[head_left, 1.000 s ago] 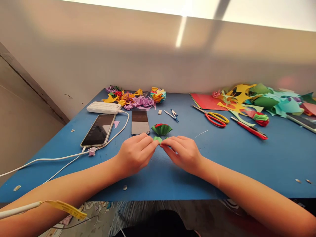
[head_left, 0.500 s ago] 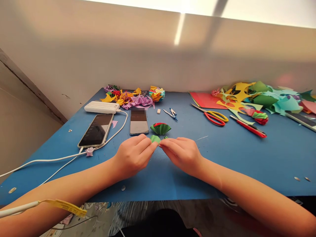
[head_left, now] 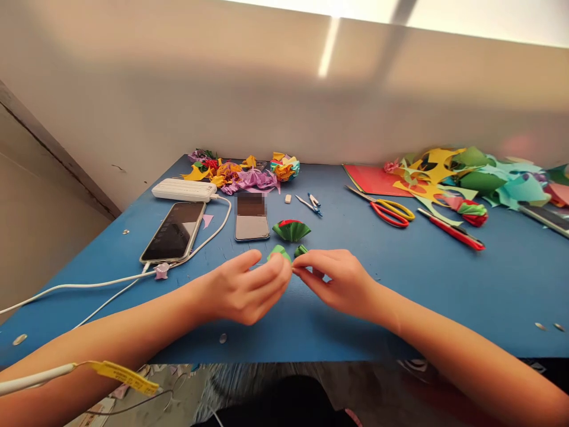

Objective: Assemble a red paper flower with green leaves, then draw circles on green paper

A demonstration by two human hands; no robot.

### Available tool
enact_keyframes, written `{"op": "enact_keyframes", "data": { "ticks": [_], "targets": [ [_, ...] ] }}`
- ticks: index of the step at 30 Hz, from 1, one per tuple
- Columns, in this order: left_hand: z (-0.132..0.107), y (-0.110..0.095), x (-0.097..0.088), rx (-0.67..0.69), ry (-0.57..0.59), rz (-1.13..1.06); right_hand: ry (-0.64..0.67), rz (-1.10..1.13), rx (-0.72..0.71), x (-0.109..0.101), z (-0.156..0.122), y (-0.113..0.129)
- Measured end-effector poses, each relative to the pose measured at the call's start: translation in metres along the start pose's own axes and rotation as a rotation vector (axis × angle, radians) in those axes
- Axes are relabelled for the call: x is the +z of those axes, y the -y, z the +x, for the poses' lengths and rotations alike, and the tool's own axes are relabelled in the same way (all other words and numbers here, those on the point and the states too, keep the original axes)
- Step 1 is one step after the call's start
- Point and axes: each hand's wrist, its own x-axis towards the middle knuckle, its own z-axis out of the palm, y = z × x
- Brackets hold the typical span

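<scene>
My right hand (head_left: 335,277) pinches thumb to fingertips over the blue table. Whatever is in the pinch is too small to make out. Close beside it, my left hand (head_left: 249,287) has its fingers curled together, nearly touching the right fingertips; what they hold is hidden. A thin pale strand shows just left of the left fingers. Just beyond the hands lie a light green paper piece (head_left: 278,251), partly covered by the left fingers, and a small dark green paper roll (head_left: 301,251). Behind them stands a pleated green paper piece (head_left: 291,232) with a red top.
Left are a phone (head_left: 174,231), a white power bank (head_left: 184,190) and cables; a second phone (head_left: 252,218) is nearer the middle. An eraser (head_left: 288,199) and compass (head_left: 309,204) lie behind. Scissors (head_left: 386,209), a red utility knife (head_left: 451,230) and paper scraps (head_left: 511,187) lie right.
My left hand has loosened, its upper digit now lifted apart from the other fingers. The right fingers keep their pinch. The thin strand showed at the right earlier and now shows at the left.
</scene>
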Motion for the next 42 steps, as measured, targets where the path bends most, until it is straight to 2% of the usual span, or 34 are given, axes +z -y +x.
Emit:
{"op": "enact_keyframes", "data": {
  "ticks": [2,4,6,8,11,13,14,17,19,20,21,25,27,29,32,34,36,40,42],
  "targets": [
    [0.002,-0.003,0.001,-0.140,0.002,-0.095,-0.020,-0.194,-0.152,-0.004,0.001,0.001],
    [0.005,-0.007,0.004,-0.342,0.008,-0.244,-0.029,-0.424,-0.340,-0.008,0.001,0.003],
    [0.007,-0.010,0.005,-0.485,0.018,-0.372,-0.028,-0.563,-0.455,-0.011,0.002,0.006],
    [0.008,-0.011,0.005,-0.489,0.019,-0.374,-0.020,-0.563,-0.442,-0.011,0.002,0.009],
    [0.006,-0.011,0.003,-0.327,-0.001,-0.220,0.001,-0.403,-0.259,-0.008,0.002,0.011],
    [0.005,-0.011,0.003,-0.322,-0.008,-0.225,0.006,-0.345,-0.197,-0.007,0.002,0.011],
    [0.005,-0.012,0.003,-0.375,0.000,-0.288,0.000,-0.364,-0.221,-0.007,0.002,0.011],
    [0.007,-0.012,0.003,-0.646,0.063,-0.590,-0.004,-0.547,-0.408,-0.010,0.001,0.013],
    [0.007,-0.011,0.003,-0.744,0.106,-0.693,0.008,-0.643,-0.489,-0.012,0.000,0.015],
    [0.007,-0.010,0.002,-0.724,0.112,-0.664,0.017,-0.643,-0.488,-0.013,0.000,0.016],
    [0.007,-0.009,0.002,-0.644,0.102,-0.584,0.029,-0.604,-0.457,-0.013,-0.001,0.016],
    [0.004,-0.003,-0.003,-0.128,0.033,-0.155,0.076,-0.250,-0.157,-0.009,-0.002,0.013],
    [0.004,-0.003,-0.005,-0.032,0.031,-0.073,0.076,-0.176,-0.092,-0.009,-0.002,0.012],
    [0.005,-0.004,-0.005,-0.064,0.031,-0.090,0.069,-0.242,-0.163,-0.010,-0.001,0.012],
    [0.007,-0.008,-0.002,-0.243,0.054,-0.254,0.036,-0.436,-0.362,-0.013,0.001,0.014],
    [0.007,-0.009,-0.001,-0.358,0.079,-0.366,0.010,-0.510,-0.431,-0.014,0.001,0.017],
    [0.007,-0.009,-0.001,-0.380,0.074,-0.375,0.014,-0.480,-0.396,-0.012,0.000,0.017],
    [0.006,-0.005,-0.003,-0.222,-0.007,-0.216,0.057,-0.265,-0.199,-0.008,-0.001,0.015],
    [0.006,-0.005,-0.003,-0.209,-0.010,-0.206,0.060,-0.226,-0.164,-0.007,-0.001,0.014]
  ]
}}
